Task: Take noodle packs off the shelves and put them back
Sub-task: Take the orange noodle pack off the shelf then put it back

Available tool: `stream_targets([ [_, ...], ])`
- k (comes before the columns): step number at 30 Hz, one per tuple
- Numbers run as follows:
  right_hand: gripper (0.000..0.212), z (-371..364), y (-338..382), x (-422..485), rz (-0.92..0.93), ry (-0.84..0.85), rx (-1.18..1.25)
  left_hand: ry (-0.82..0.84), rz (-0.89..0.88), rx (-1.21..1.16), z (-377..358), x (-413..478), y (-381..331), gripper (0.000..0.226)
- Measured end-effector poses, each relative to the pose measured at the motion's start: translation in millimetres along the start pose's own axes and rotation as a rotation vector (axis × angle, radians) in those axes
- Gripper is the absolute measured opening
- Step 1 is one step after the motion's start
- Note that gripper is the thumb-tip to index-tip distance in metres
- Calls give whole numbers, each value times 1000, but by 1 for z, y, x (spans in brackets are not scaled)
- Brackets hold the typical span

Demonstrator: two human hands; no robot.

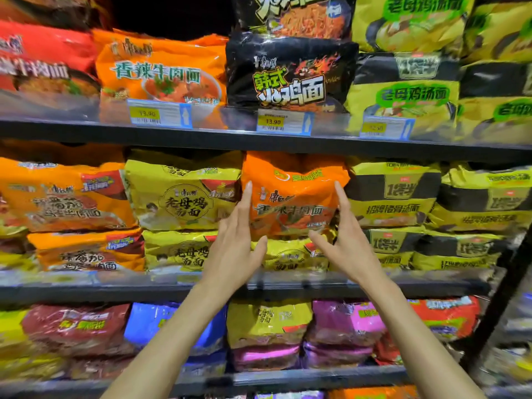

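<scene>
An orange noodle pack [293, 197] sits on the middle shelf on top of a yellow pack [290, 254]. My left hand [239, 243] lies flat against the orange pack's left edge, fingers pointing up and thumb under its lower edge. On the pack's right edge, my right hand [342, 243] mirrors it, index finger up and thumb below. The pack is held between both hands, within the row of packs.
Yellow packs [184, 194] stand to the left and yellow-black packs [394, 194] to the right. The upper shelf rail [259, 142] with price tags [283, 122] runs just above. The lower shelf holds purple, blue and red packs. A dark upright post [501, 298] stands at right.
</scene>
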State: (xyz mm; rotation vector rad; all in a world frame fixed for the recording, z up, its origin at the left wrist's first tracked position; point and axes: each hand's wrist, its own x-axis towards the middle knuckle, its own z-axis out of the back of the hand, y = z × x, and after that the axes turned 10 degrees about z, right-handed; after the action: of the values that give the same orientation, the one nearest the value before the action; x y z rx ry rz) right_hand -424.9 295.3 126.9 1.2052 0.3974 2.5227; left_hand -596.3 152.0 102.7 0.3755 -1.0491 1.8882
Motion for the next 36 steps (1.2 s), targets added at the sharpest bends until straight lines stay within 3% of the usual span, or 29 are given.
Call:
stream_targets([
  [4, 108, -7, -3, -1, 39, -49, 42, -7, 75, -43, -2, -6, -9, 117],
  [11, 103, -5, -13, -18, 104, -153, 31, -64, 73, -109, -2, -38, -32, 110],
  [19, 101, 9, -16, -21, 84, -28, -15, -45, 96, -209, -7, -31, -28, 97],
  [26, 102, 2, -19, -21, 83, -54, 273, -23, 101, -341, -11, -29, -29, 103],
  [36, 94, 31, 14, -51, 66, -76, 339, -81, 103, -486, -4, -54, -45, 103],
])
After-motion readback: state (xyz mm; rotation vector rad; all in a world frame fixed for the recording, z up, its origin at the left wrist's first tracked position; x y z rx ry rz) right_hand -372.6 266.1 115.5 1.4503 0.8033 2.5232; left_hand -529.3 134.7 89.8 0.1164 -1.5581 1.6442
